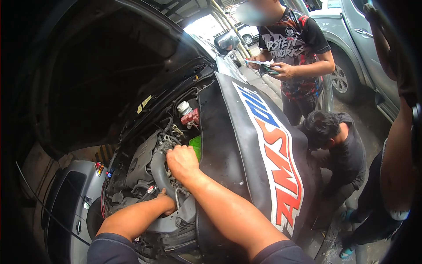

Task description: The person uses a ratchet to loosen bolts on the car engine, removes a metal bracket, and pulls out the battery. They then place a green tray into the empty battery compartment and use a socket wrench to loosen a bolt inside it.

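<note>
Head view: presses right hand (182, 163), closed into fist, against upper end of black hose (158, 174); sets left hand (166, 203) just below hose, grip impossible to tell.

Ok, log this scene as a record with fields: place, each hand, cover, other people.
place: open engine bay of a car, hood raised
right hand: closed fist at the top of the black hose, grip hidden
left hand: lower beside the same hose, fingers hidden
cover: black printed sheet draped over the car's side
people: standing person holding papers, crouching person, third person at right edge
</note>
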`<state>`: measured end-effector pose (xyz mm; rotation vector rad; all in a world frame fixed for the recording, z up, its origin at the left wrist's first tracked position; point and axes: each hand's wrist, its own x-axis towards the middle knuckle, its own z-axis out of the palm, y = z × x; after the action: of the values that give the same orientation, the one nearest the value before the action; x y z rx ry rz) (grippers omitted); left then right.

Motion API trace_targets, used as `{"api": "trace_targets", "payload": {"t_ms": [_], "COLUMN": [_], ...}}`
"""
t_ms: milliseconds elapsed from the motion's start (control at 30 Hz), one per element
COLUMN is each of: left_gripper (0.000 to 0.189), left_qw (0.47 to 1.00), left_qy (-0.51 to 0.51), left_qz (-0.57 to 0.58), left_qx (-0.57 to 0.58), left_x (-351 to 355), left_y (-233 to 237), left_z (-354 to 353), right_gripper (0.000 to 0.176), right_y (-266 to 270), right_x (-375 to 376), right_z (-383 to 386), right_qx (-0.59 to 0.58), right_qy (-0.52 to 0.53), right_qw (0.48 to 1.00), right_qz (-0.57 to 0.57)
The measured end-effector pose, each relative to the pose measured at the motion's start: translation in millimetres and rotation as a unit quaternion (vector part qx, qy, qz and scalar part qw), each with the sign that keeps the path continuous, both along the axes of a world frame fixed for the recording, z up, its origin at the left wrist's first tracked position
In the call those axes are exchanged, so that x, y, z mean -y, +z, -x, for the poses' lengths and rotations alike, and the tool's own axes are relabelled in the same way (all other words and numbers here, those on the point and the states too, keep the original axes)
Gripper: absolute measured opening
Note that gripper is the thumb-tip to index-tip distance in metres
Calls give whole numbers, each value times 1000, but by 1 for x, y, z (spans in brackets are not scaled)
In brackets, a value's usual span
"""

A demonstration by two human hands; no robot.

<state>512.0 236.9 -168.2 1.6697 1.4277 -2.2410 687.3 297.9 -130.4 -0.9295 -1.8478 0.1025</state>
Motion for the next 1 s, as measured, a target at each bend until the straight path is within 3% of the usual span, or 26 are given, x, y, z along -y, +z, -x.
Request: {"api": "trace_targets", "payload": {"t_ms": [200,367,1000], "left_gripper": [57,63,60], "left_qw": [999,1000,1000], "left_qy": [-21,-3,-29], "left_qz": [-14,7,7], "left_qx": [-43,-23,2], "left_x": [15,-1,6], "left_y": [20,0,6], "left_z": [-50,-4,-4], "right_gripper": [14,14,14], "right_y": [-1,-2,-2], "right_x": [0,0,-2], "right_z": [-1,1,2], "right_qx": [5,4,15], "right_qy": [-3,-8,-8], "right_qw": [1000,1000,1000], "right_qz": [2,6,18]}}
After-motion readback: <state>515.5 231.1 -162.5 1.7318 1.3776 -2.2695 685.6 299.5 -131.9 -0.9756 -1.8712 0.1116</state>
